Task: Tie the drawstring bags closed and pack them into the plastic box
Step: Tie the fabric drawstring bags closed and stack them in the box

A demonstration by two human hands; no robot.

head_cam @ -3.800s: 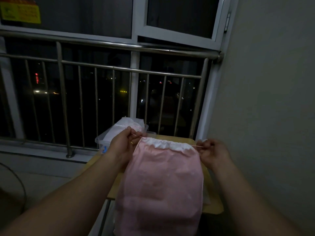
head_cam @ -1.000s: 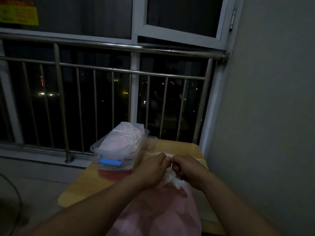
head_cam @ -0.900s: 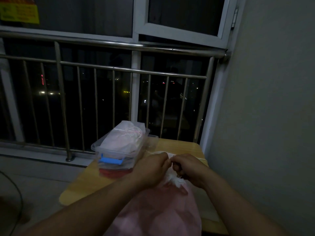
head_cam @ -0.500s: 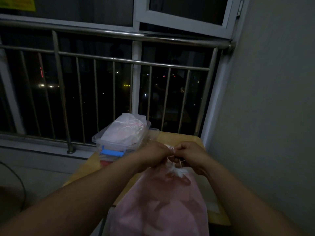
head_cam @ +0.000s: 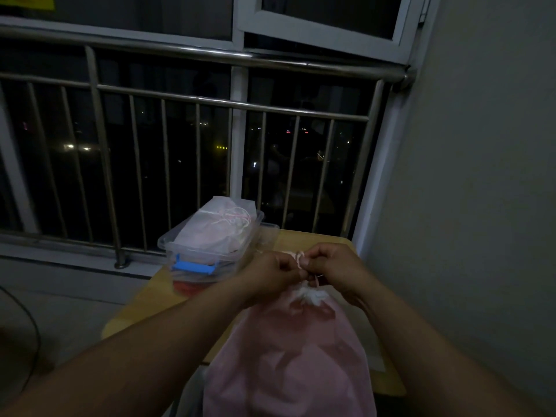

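A pink drawstring bag [head_cam: 288, 356] hangs in front of me over the near edge of the small wooden table [head_cam: 144, 302], its white neck gathered tight. Just above that neck, my left hand [head_cam: 272, 273] and my right hand [head_cam: 329, 267] meet, and each pinches the thin drawstring [head_cam: 298, 260] between thumb and fingers. A loop of cord shows below the fingers. The clear plastic box [head_cam: 210, 251] with a blue latch stands on the table's far left and holds several pale tied bags [head_cam: 219, 230] heaped above its rim.
A steel railing [head_cam: 210, 103] and dark window run behind the table. A grey wall [head_cam: 466, 176] is close on the right. The box lid [head_cam: 269, 233] lies behind the box. Bare floor lies to the left.
The bag's mouth went from stretched wide to cinched shut. My hands came together at the neck and have since risen a little while working the cord.
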